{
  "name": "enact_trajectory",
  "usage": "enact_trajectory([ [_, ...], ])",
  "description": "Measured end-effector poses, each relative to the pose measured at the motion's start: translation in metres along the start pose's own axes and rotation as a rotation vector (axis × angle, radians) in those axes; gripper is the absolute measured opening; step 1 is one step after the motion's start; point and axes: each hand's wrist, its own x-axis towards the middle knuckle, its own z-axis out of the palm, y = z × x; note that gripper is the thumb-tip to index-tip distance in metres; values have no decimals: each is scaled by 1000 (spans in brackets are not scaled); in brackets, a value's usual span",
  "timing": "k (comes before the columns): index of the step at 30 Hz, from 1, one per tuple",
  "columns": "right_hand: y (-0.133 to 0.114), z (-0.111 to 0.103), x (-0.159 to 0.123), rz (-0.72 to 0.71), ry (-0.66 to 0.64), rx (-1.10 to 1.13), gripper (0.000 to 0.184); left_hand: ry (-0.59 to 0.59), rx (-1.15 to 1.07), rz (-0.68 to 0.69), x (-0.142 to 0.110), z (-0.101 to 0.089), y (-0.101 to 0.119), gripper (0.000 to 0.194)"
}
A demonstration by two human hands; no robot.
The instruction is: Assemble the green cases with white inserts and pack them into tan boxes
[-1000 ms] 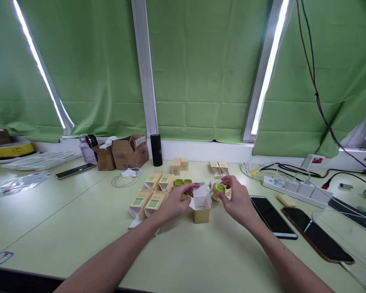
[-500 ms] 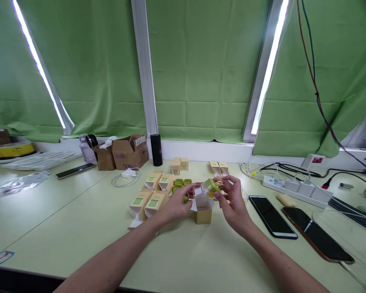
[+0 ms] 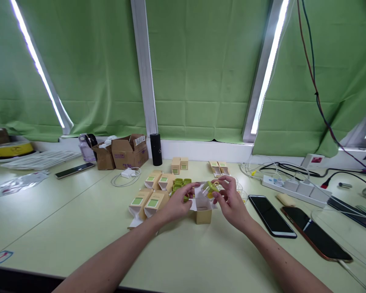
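Note:
A small clear container with a green lid and a yellow part [image 3: 208,189] is tilted over an open cardboard box [image 3: 203,217]. My right hand [image 3: 230,203] grips it by the lid end, thumb and fingers pinched together. My left hand [image 3: 180,203] is closed at the box's left side, its fingers at a raised white flap; the exact hold is partly hidden. Behind my left hand are several green pieces [image 3: 179,181]. Left of it stand several boxes with green labels [image 3: 153,202], their lower flaps unfolded. Part of a group of clear items [image 3: 241,193] shows behind my right hand.
Phones [image 3: 272,216] and a power strip [image 3: 295,189] with cables lie to the right. More small boxes [image 3: 176,166] stand at the back. A black bottle [image 3: 155,149], an open carton [image 3: 128,153] and a white charger [image 3: 128,173] are at the back left.
My right hand has moved slightly left and down, bringing the clear container lower toward the box opening. My left hand and the box stay nearly in place.

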Motion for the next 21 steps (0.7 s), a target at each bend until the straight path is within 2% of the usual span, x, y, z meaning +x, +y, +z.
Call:
enact_trajectory([
  [13,-5,5,-5,-20,-75,-213,26,-12,-70,-6,0,1,-7,71],
  [21,-5,6,-8,-51,-124,-267,23,-15,-97,7,0,1,-6,71],
])
